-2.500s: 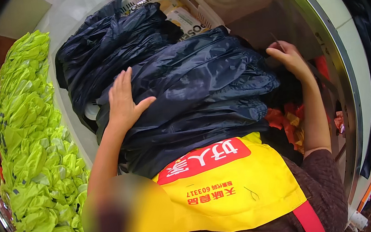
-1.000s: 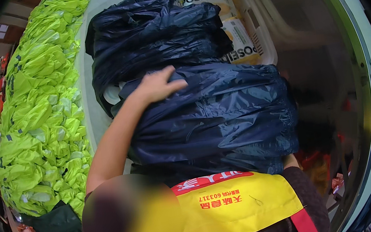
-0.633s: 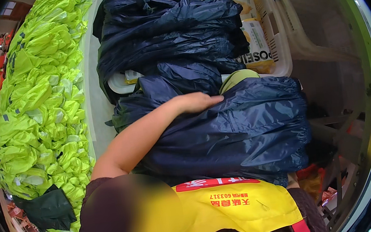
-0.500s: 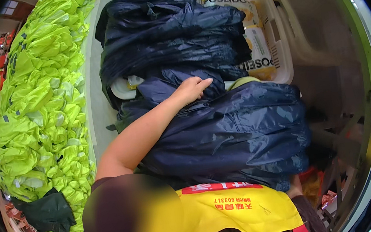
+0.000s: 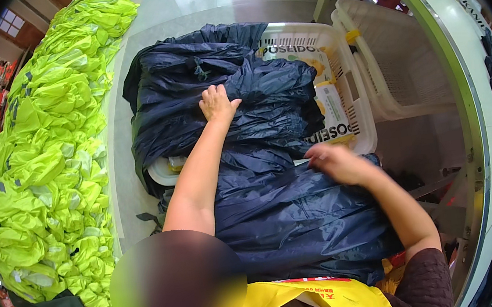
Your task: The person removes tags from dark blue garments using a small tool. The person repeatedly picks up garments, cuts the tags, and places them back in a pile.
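1. The left hand (image 5: 219,105) is resting empty; glossy, crinkled navy garments (image 5: 178,103) are bunching under its parted fingers.
2. Blurred, the right hand (image 5: 337,163) is bending its fingers, grip unclear, over smoother navy cloth (image 5: 309,219).

far navy garments (image 5: 266,92) — glossy, rumpled, layered; near navy garments (image 5: 303,220) — creased, lying alongside

Onto glossy, crinkled cloth in navy garments (image 5: 303,220) mid-frame, then smooth plastic on the slotted basket (image 5: 365,120), upper right, and shiny lime garments (image 5: 50,208), left!
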Demonstrator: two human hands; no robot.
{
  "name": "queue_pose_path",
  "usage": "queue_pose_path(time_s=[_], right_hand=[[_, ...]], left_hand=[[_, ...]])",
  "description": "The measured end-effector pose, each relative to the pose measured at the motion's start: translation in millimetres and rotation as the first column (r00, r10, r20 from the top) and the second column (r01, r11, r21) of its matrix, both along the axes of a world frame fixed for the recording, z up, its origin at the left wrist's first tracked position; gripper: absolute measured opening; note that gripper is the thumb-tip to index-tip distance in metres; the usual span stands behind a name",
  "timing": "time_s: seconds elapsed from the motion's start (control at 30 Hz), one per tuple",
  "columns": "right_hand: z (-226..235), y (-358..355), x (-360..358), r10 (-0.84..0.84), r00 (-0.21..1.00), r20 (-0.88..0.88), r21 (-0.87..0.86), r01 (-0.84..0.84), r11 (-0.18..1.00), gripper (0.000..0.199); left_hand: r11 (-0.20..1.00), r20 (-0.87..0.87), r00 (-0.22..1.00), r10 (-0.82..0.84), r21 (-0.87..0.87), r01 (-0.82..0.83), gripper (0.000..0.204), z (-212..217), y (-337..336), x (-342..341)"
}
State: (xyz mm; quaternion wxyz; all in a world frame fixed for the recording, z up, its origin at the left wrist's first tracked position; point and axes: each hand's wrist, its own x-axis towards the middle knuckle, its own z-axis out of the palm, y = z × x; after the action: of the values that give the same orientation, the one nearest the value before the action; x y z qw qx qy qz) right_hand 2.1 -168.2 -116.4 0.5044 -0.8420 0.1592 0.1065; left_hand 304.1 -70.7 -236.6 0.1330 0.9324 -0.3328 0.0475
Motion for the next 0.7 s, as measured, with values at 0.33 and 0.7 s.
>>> queue_pose_path(time_s=[0.33,0.7], right_hand=[[-53.5,40.2,-25.1,-0.407,0.906,0.116,0.249,0.37,0.895,0.017],[7.1,54.3,19.3,-0.506,0.857,0.094,0.098,0.498,0.862,0.073]], left_hand=[[0.729,-0.383,0.826,-0.413,-0.682,0.048,0.02,62.3,75.6,3.3],[0.077,0.133,0.147,-0.98,-0.429,0.9,0.013,161.7,127.7,-234.6]])
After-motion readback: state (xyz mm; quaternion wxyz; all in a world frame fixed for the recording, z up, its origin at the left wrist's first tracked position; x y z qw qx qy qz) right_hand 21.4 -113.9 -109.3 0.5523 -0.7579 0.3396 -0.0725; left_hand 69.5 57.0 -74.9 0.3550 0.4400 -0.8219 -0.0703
